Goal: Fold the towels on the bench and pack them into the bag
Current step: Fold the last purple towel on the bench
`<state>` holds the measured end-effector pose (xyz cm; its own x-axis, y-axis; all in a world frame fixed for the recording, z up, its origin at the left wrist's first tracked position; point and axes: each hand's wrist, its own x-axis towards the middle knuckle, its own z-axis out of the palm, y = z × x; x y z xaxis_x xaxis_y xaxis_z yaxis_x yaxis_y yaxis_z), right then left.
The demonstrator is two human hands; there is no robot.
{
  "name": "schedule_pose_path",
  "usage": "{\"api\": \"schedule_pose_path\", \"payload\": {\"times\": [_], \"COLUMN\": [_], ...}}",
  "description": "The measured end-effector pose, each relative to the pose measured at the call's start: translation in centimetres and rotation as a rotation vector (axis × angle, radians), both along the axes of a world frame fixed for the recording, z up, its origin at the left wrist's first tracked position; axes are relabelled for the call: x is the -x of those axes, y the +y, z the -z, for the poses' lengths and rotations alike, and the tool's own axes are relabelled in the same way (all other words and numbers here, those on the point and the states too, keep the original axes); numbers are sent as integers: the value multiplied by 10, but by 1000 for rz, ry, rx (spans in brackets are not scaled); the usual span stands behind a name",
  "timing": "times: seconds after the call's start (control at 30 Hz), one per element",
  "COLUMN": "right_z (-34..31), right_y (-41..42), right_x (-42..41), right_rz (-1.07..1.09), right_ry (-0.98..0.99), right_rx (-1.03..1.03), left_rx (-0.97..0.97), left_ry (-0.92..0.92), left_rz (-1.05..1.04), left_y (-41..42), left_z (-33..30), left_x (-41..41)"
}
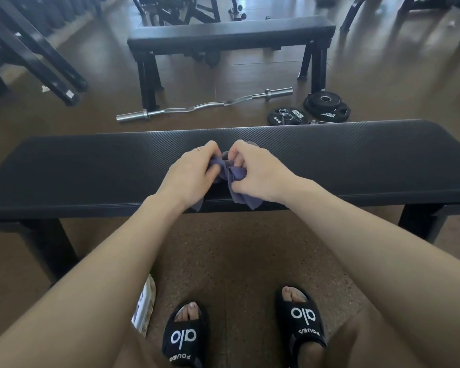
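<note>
A small purple towel (237, 179) is bunched up at the near edge of the black bench (91, 171), with its lower corners hanging over the front. My left hand (190, 173) grips the towel's left part with curled fingers. My right hand (255, 172) pinches its right part, close beside the left hand. Most of the cloth is hidden under both hands. Low at the left, beside my left forearm, stands a woven bag (145, 306), largely hidden by the arm.
A second black bench (231, 33) stands farther back. On the brown floor between the benches lie a curl bar (205, 104) and black weight plates (325, 106). Dark rack legs (37, 59) stand at the far left. My feet in black slides (185, 338) are below.
</note>
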<state>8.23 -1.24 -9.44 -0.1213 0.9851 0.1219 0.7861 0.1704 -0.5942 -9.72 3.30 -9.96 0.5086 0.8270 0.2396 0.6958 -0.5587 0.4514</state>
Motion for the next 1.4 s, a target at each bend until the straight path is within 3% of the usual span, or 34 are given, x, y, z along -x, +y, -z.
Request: {"api": "schedule_pose_path", "payload": {"times": [0.07, 0.13, 0.37, 0.5, 0.57, 0.63, 0.73, 0.87, 0.93, 1.1, 1.27, 1.4], "right_z": [0, -1, -6, 1, -4, -11, -7, 9, 6, -5, -17, -20], "right_y": [-1, 1, 9, 10, 10, 12, 10, 12, 13, 10, 8, 2], "right_x": [2, -1, -38, -56, -49, -32, -6, -10, -21, -22, 8, 20], "right_rz": [3, 57, 503, 765, 709, 443, 60, 161, 250, 290, 207, 52], "right_ry": [-262, -347, 52, -155, -250, -210, -241, -327, -200, 172, 346, 410], "right_rx": [-66, -80, -129, 13, -154, -307, -211, -119, -136, -174, -152, -101], "left_rx": [-30, -60, -72, 35, 48, 39, 14, -2, -27, -62, -118, -43], "left_ry": [-22, -50, -167, -220, -218, -226, -239, -239, -225, 54, -28, -116], "left_rz": [-27, -49, -238, -242, -221, -189, -127, -91, -129, -304, 31, 39], "left_y": [1, 2, 10, 9, 8, 7, 5, 3, 5, 16, 3, -7], "left_z": [0, -1, -4, -2, -2, -5, -10, -13, -12, -6, -25, -30], "left_x": [2, 5, 17, 18, 14, 9, 4, 4, 9, 27, 10, -2]}}
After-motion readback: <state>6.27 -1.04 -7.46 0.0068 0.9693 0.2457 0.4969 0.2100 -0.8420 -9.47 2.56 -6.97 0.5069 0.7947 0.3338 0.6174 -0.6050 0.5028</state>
